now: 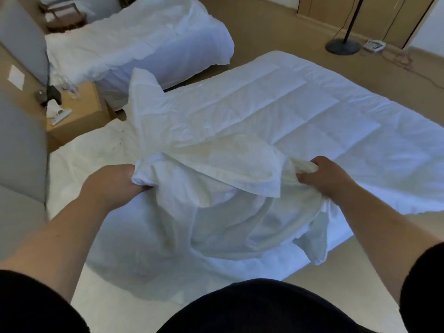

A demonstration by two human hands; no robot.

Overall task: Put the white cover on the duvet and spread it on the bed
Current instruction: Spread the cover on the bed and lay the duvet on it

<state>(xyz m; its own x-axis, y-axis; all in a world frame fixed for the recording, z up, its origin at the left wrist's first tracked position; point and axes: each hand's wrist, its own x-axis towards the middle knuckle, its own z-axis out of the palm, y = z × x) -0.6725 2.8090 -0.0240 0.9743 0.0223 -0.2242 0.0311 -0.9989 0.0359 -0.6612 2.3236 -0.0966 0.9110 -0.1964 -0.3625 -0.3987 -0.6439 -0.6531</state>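
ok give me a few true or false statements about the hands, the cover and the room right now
1. Both hands grip the white cover. True: the left hand and right hand each clutch bunched fabric.
2. The quilted duvet lies on the floor. False: it lies spread on the near bed.
3. A second bed stands farther back. True.
4. The nightstand sits right of the near bed. False: it stands on the left, between the two beds.
5. The floor lamp's base stands on the far bed. False: it stands on the floor at upper right.
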